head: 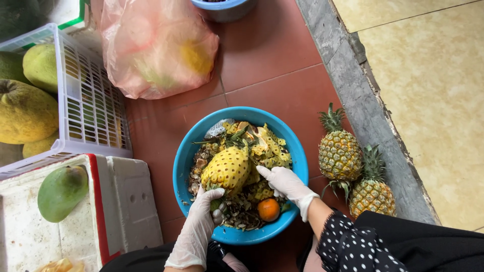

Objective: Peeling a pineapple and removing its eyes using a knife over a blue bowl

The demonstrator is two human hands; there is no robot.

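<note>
My left hand (199,226) has its grip closed on the base of the peeled pineapple (227,168), which lies over the scraps in the blue basin (184,166). My right hand (285,184) rests open beside it, holding nothing. I think steadying the fruit low, fingers clear of the flesh, works best.

basin (184,166): peeled pineapple (228,168) inside | right: two pineapples (340,153) | left: crate (93,108), foam box (128,196) | behind: bag (156,45)
</note>
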